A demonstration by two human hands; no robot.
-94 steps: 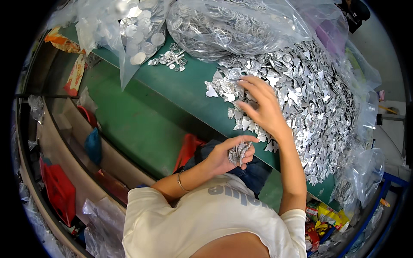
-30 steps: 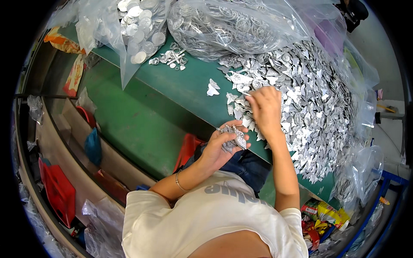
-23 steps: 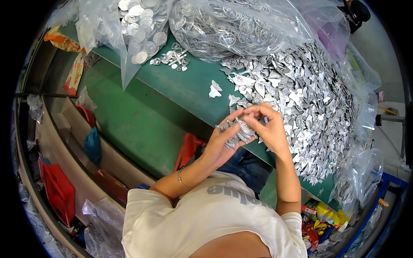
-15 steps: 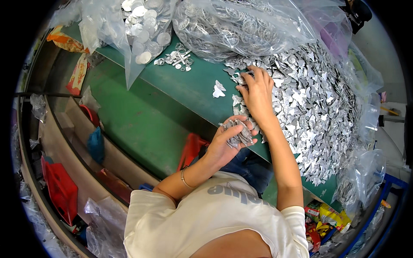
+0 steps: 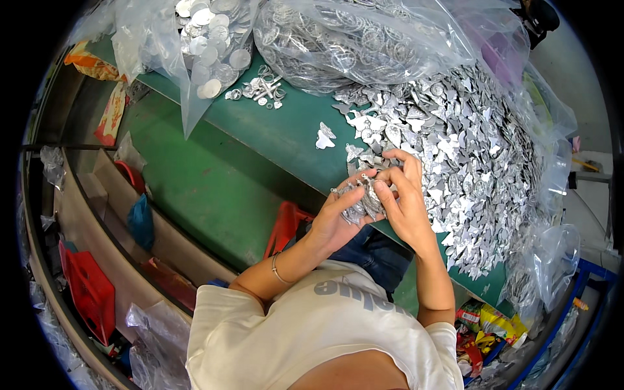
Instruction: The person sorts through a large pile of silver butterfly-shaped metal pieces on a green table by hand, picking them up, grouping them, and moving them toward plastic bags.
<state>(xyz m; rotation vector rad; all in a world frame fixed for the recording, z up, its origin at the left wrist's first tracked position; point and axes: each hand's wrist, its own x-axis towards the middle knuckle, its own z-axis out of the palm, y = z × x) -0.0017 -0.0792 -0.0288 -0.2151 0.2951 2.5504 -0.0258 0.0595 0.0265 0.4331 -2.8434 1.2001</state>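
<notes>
My left hand (image 5: 331,224) is cupped around a bunch of silver metal charms (image 5: 351,211), with the thumb lying over them. My right hand (image 5: 408,205) meets it at the table's near edge; its thumb and fingers are closed on a silver charm at the right side of the bunch. That charm is partly covered by the fingers. Just beyond both hands spreads a large heap of flat silver charms (image 5: 465,156), many of them butterfly-shaped. A small pair of charms (image 5: 325,136) lies apart on the green tabletop (image 5: 286,130).
A clear bag of round silver discs (image 5: 211,55) and a bigger bag of ornate metal pieces (image 5: 351,49) stand at the back. Small rings and crosses (image 5: 263,90) lie before them. Left are a curved brown-walled trough (image 5: 140,214) and a red basket (image 5: 91,296). Colourful packets (image 5: 491,328) sit lower right.
My right hand has come back from the heap toward me and now touches the bunch in my left hand. The left hand has stayed in place, still holding the charms.
</notes>
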